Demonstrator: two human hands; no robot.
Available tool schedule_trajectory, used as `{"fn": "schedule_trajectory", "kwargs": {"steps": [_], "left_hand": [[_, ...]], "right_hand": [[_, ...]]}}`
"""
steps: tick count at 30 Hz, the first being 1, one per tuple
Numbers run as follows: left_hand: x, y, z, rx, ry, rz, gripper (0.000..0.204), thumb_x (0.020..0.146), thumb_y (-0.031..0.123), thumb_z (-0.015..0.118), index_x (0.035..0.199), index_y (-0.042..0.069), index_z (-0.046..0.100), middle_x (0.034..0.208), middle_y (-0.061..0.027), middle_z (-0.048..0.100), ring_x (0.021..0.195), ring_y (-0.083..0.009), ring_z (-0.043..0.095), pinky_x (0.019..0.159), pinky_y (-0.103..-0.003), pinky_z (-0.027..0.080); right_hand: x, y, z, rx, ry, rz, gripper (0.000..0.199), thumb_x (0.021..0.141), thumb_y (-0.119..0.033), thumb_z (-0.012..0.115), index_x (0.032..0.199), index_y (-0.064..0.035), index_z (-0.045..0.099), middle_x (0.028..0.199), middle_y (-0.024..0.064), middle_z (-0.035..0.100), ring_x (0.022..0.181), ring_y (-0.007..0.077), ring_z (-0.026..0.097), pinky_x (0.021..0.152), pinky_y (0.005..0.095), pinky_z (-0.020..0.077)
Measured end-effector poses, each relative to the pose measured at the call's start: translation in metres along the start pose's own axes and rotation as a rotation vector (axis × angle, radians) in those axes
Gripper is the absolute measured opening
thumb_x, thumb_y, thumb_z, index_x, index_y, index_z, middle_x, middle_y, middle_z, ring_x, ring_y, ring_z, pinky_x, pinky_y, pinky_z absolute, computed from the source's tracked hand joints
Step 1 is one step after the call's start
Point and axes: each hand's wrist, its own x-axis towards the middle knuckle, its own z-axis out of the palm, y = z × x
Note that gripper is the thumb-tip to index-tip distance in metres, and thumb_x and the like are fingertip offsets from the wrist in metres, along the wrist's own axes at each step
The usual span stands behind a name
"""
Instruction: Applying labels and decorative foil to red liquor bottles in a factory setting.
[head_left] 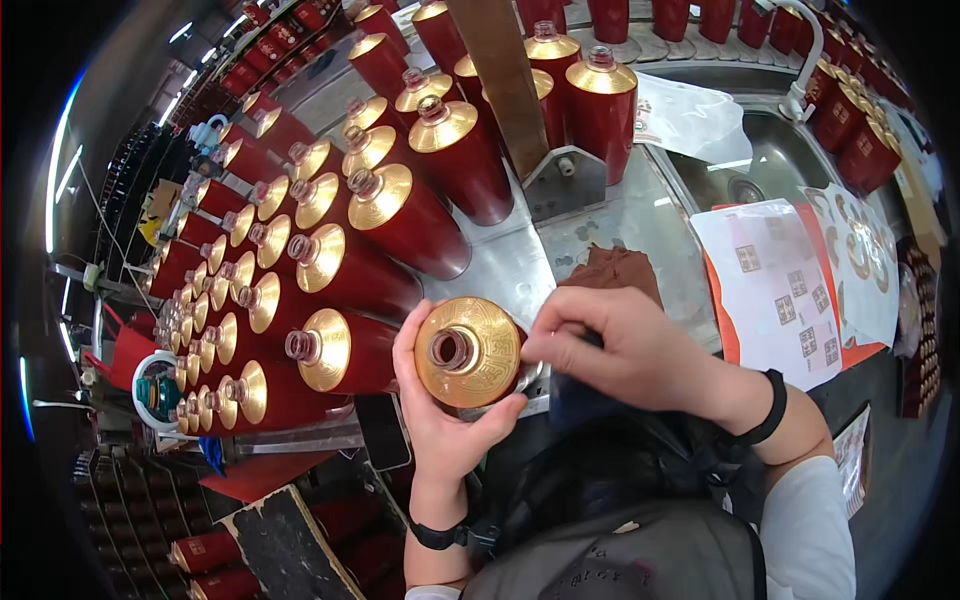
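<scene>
My left hand (442, 437) is wrapped round a red bottle (492, 352) with a patterned gold shoulder and an uncapped glass neck. The bottle's mouth points up toward me. At its right side, the bent fingertips of my right hand (622, 345) are pinched together by the edge of the gold shoulder. What they hold, if anything, is hidden. Behind my right hand a crumpled brown cloth (612, 270) lies on the metal table (660, 215). To the left, a similar bottle (328, 350) stands close to my left hand.
Rows of red bottles (405, 205) fill the table's left side. A brown upright post (500, 85) on a grey bracket (565, 185) rises ahead. At right are printed sheets (770, 280), a metal sink (770, 150) and its tap (808, 60). Crates (130, 520) lie lower left.
</scene>
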Motion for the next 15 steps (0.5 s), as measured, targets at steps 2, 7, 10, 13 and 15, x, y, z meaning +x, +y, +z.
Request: {"fn": "schedule_trajectory", "kwargs": {"steps": [2,7,10,13,15], "left_hand": [[0.000,0.002,0.007,-0.063,0.101,-0.061,0.095,0.065,0.010,0.088,0.143,0.001,0.034,0.140,-0.0158,0.050,0.123,-0.0235,0.056,0.105,-0.037,0.046],[0.001,-0.001,0.006,-0.024,0.093,-0.052,0.095,0.064,0.010,0.088,0.142,0.000,0.035,0.137,-0.0156,0.052,0.120,-0.0234,0.058,0.104,-0.037,0.047],[0.000,-0.001,0.005,-0.007,0.095,-0.038,0.094,0.065,0.010,0.088,0.142,0.000,0.035,0.136,-0.0156,0.053,0.119,-0.0235,0.059,0.103,-0.037,0.048],[0.001,-0.003,0.005,0.002,0.093,-0.034,0.093,0.065,0.011,0.088,0.141,0.000,0.036,0.135,-0.0154,0.054,0.118,-0.0233,0.060,0.102,-0.037,0.048],[0.001,-0.002,0.005,-0.001,0.090,-0.043,0.093,0.065,0.011,0.088,0.141,0.000,0.036,0.135,-0.0153,0.054,0.118,-0.0231,0.060,0.102,-0.037,0.048]], "right_hand": [[-0.001,0.007,0.010,-0.029,0.027,-0.085,0.035,0.087,-0.030,0.075,0.093,-0.0032,0.053,0.070,0.0113,0.064,0.062,0.0237,0.063,0.059,0.0317,0.0458],[0.004,0.009,0.013,-0.031,0.043,-0.088,0.037,0.087,-0.030,0.075,0.093,-0.0033,0.051,0.065,0.0104,0.061,0.059,0.0253,0.060,0.057,0.0334,0.0443],[0.005,0.009,0.015,-0.004,0.033,-0.078,0.036,0.088,-0.029,0.074,0.093,-0.0033,0.050,0.064,0.0103,0.060,0.058,0.0253,0.060,0.056,0.0339,0.0437],[0.006,0.011,0.015,-0.017,0.038,-0.088,0.035,0.088,-0.029,0.073,0.092,-0.0034,0.050,0.064,0.0103,0.060,0.058,0.0255,0.060,0.056,0.0339,0.0436],[0.006,0.010,0.015,-0.033,0.049,-0.106,0.035,0.089,-0.030,0.073,0.091,-0.0034,0.050,0.063,0.0104,0.060,0.058,0.0255,0.060,0.056,0.0340,0.0436]]}}
